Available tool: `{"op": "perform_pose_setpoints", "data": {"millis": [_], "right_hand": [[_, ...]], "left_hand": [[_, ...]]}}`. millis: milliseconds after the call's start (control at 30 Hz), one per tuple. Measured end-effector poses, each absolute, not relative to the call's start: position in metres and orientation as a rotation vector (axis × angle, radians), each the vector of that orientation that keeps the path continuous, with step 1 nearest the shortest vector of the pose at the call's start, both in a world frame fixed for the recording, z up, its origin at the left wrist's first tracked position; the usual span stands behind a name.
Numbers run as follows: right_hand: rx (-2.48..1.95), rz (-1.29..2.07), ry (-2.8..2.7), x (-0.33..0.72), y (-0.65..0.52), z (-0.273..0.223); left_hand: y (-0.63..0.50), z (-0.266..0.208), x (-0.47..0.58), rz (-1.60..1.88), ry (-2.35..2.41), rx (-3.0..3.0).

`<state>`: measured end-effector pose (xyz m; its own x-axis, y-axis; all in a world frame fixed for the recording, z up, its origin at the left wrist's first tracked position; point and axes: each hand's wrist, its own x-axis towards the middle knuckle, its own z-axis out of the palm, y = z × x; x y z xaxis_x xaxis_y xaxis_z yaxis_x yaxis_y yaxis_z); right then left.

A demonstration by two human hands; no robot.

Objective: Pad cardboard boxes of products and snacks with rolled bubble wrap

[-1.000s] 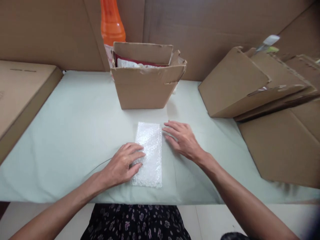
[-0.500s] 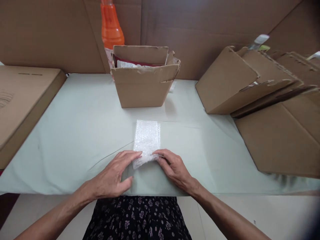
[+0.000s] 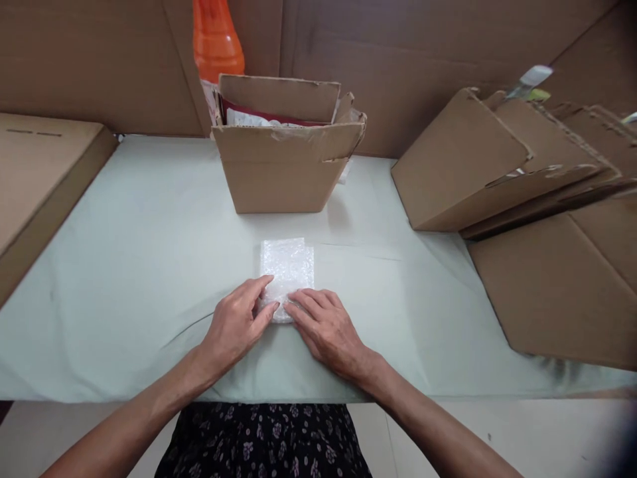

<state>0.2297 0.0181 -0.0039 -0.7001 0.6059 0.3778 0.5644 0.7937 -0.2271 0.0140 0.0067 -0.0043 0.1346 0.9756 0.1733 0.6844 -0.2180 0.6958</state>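
Note:
A folded piece of clear bubble wrap [image 3: 286, 259] lies flat on the cloth-covered table in front of me. My left hand [image 3: 239, 318] is at its left side, with thumb and forefinger apart and their tips resting on the wrap. My right hand [image 3: 326, 325] lies over its near right part, fingers stretched out and pressing down flat. The wrap's near edge is folded over and partly hidden under the fingers. Whether anything is inside the wrap cannot be told.
An open cardboard box [image 3: 283, 172] holding packets stands behind the wrap. Beside it is an orange bottle [image 3: 219, 43]. More open boxes [image 3: 458, 159] stand at the right, and a flat carton [image 3: 44, 166] lies at the left. Pale green cloth [image 3: 164, 219] covers the table.
The wrap's near edge, pinched by my right hand before, is now folded over and flat. My right hand has opened onto it; my left hand has moved up along its left side.

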Motion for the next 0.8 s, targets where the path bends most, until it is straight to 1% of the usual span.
{"op": "perform_pose_setpoints", "data": {"millis": [100, 233, 267, 300, 333, 467, 500, 567, 667, 800], "right_hand": [[-0.891, 0.308, -2.549, 0.23, 0.028, -0.003], [-1.019, 0.798, -2.459, 0.237, 0.029, 0.006], [-1.073, 0.896, -2.416, 0.238, 0.028, 0.008], [-1.126, 0.917, -2.375, 0.238, 0.028, 0.01], [-1.168, 0.854, -2.348, 0.238, 0.028, 0.011], [-1.1, 0.273, -2.438, 0.234, 0.026, 0.012], [-1.057, 0.204, -2.509, 0.233, 0.026, 0.011], [-1.006, 0.202, -2.611, 0.23, 0.03, 0.007], [-1.084, 0.431, -2.439, 0.227, 0.04, 0.0], [-1.257, 0.966, -1.984, 0.222, 0.041, 0.0]], "left_hand": [[-0.009, 0.001, 0.005, 0.981, 1.468, 2.182], [-0.018, 0.004, 0.0, 0.934, 1.253, 2.282], [-0.015, 0.003, 0.001, 0.932, 1.241, 2.255], [-0.011, 0.001, 0.002, 0.924, 1.259, 2.222], [-0.005, 0.0, 0.004, 0.902, 1.303, 2.192], [0.019, -0.005, 0.009, 0.693, 1.513, 2.17], [0.023, -0.005, 0.009, 0.669, 1.542, 2.167], [0.024, -0.004, 0.008, 0.71, 1.574, 2.09], [0.012, -0.002, 0.007, 0.895, 1.614, 1.664], [-0.012, 0.0, 0.015, 1.043, 1.4, 1.016]]}}
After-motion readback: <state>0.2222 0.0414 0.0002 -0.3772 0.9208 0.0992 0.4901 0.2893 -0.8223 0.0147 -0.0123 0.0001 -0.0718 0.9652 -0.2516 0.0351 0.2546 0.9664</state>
